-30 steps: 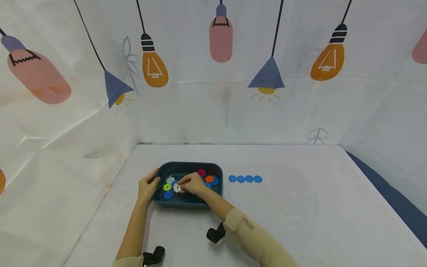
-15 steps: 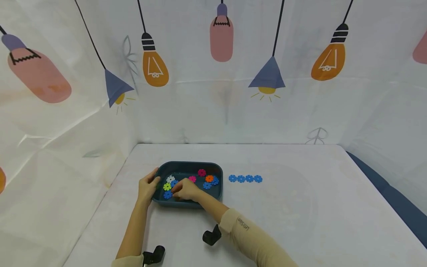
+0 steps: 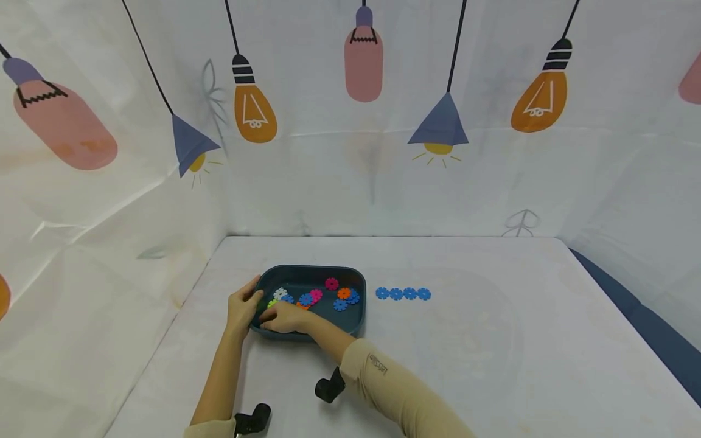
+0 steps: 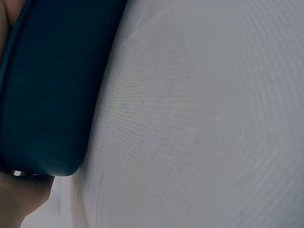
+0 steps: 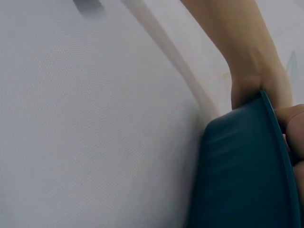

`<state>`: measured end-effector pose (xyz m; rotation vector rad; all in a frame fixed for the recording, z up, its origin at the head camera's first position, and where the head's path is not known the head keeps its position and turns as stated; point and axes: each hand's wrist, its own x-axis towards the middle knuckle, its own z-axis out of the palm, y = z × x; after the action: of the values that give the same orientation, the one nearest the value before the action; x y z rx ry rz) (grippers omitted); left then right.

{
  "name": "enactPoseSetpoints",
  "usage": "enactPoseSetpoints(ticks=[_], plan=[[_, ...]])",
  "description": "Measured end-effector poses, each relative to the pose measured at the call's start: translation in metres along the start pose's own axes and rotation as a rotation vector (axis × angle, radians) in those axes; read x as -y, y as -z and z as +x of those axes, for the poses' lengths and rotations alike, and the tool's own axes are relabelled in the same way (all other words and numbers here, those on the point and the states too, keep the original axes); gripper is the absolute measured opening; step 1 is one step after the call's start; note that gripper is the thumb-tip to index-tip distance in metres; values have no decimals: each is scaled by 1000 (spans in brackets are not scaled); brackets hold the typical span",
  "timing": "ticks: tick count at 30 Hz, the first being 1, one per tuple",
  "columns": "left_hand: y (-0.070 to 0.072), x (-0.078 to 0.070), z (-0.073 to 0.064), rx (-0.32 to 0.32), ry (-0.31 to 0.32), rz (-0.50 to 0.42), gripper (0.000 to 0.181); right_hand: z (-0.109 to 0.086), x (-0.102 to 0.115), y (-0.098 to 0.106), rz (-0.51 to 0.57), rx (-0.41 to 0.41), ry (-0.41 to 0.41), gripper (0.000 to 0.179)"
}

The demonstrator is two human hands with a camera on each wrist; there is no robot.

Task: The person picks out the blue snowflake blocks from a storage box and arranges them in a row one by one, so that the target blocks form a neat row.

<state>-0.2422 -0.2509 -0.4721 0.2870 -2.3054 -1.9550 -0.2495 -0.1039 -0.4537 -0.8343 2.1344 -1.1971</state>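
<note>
A dark teal tray (image 3: 298,281) holds small flower-shaped plastic discs. My left hand (image 3: 241,309) grips its left end, thumb at the rim. The left wrist view shows the tray's outer wall (image 4: 52,90) with fingers at its edge. My right hand (image 3: 286,317) reaches into the front left of the tray, fingers pointing down and left; its fingertips and anything between them are hidden. Behind it lie a white disc (image 3: 280,293), a blue disc (image 3: 306,299) and a pink disc (image 3: 316,295). An orange disc (image 3: 344,293) lies towards the right end.
Just right of the tray, several blue discs (image 3: 402,294) lie in a straight row on the white table (image 3: 493,340). A white sheet with printed lamps (image 3: 367,170) hangs behind the table. Black wrist cameras (image 3: 253,420) sit under both forearms.
My right hand has moved left and towards the front of the tray. A white disc it held a second ago is out of sight. Blue and orange discs behind the hand now show.
</note>
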Motion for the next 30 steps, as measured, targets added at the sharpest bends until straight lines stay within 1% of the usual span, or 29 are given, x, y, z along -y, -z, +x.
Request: enactPoseSetpoints(ticks=[4, 8, 10, 11, 12, 17, 19, 20, 21, 23, 25, 27, 28, 29, 30], plan=[[1, 0, 0, 4, 1, 1, 47, 2, -2, -2, 37, -29, 6, 25], [1, 1, -1, 10, 3, -9, 47, 6, -6, -5, 36, -155, -37, 24], [0, 1, -1, 10, -2, -13, 47, 8, -6, -5, 14, -190, -52, 24], [0, 1, -1, 7, -3, -14, 47, 8, -6, -5, -4, -184, -51, 24], [0, 1, -1, 5, -4, -13, 46, 9, -6, -5, -8, -161, -43, 24], [1, -1, -2, 1, -3, -1, 46, 9, -4, -2, -30, 4, -15, 23], [1, -1, -2, 2, -1, 12, 46, 9, -4, 0, -38, 27, -13, 23], [1, -1, -2, 3, 1, 17, 46, 8, -5, 0, -38, 24, -8, 22], [2, -1, -2, 3, 5, 21, 46, 8, -5, 1, -45, 4, 7, 21], [2, -2, -2, 3, 12, 27, 47, 8, -6, 3, -62, -86, 27, 20], [2, -2, -2, 5, 11, 23, 47, 9, -7, 4, -94, -214, 38, 20], [2, -2, -2, 4, 8, 24, 47, 9, -7, 6, -154, -333, 18, 23], [1, -1, -2, 1, 6, 25, 47, 9, -7, 6, -170, -365, -4, 25], [1, -1, -2, -3, 5, 27, 47, 9, -7, 7, -181, -374, -23, 26], [1, -1, -2, -11, 2, 29, 46, 9, -7, 7, -188, -365, -40, 27]])
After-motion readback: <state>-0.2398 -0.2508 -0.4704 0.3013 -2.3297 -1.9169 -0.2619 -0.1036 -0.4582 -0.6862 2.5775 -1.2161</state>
